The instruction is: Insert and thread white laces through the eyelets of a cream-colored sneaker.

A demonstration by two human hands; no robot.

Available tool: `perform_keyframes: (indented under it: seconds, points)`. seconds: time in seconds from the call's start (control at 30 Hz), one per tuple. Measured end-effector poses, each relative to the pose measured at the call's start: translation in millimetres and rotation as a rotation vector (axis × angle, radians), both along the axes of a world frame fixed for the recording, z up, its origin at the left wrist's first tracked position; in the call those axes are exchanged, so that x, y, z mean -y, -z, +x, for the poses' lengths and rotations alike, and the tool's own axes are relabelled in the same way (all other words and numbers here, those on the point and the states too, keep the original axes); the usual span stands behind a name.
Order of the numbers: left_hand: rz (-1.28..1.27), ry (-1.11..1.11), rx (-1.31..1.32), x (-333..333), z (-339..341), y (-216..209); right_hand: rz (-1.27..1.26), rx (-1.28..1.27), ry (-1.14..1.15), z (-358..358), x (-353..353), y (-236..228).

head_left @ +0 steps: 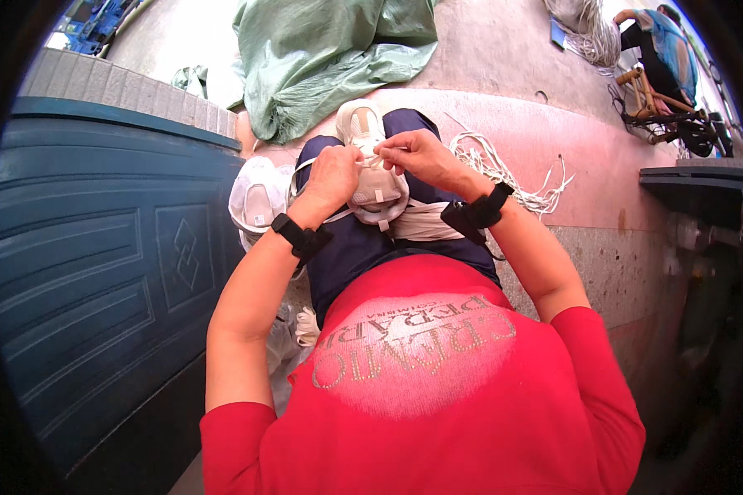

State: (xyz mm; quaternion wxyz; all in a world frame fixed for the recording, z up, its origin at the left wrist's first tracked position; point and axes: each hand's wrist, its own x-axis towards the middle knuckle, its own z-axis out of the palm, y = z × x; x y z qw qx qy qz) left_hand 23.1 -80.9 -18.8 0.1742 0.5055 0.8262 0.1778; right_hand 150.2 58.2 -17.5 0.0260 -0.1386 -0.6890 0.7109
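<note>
A beige and white sneaker (378, 191) rests between my thighs, its heel toward me and its toe pointing away. Above its lacing area, my left hand (333, 175) is closed in a pinch at the left side. My right hand (426, 158) pinches from the right, thumb and forefinger together. Both appear to grip a thin white shoelace (369, 157), whose ends are partly hidden by my fingers. A bundle of pale laces (428, 223) lies across my lap, right of the heel.
Left of my legs, another light shoe (257, 198) stands beside a blue panelled door (107, 256). Loose white laces (504, 169) spread on the floor at right. A green tarp (330, 58) lies ahead. At far right, a person (664, 54) sits near a bamboo chair (637, 89).
</note>
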Motion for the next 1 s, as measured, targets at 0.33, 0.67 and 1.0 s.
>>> perform_keyframes:
  seconds: [0.33, 0.67, 1.0]
  points:
    - [0.157, -0.024, 0.471, -10.6, 7.2, -7.4, 0.324, -0.001, -0.16, -22.8, -5.8, -10.6]
    - [0.284, -0.244, 0.278, -8.2, 12.3, 16.1, 0.962, -0.493, 0.451, -29.8, -2.6, -35.6]
    - [0.255, -0.267, 0.326, -10.4, 13.6, 10.5, 0.866, -0.167, 0.115, -0.9, 17.3, 22.3]
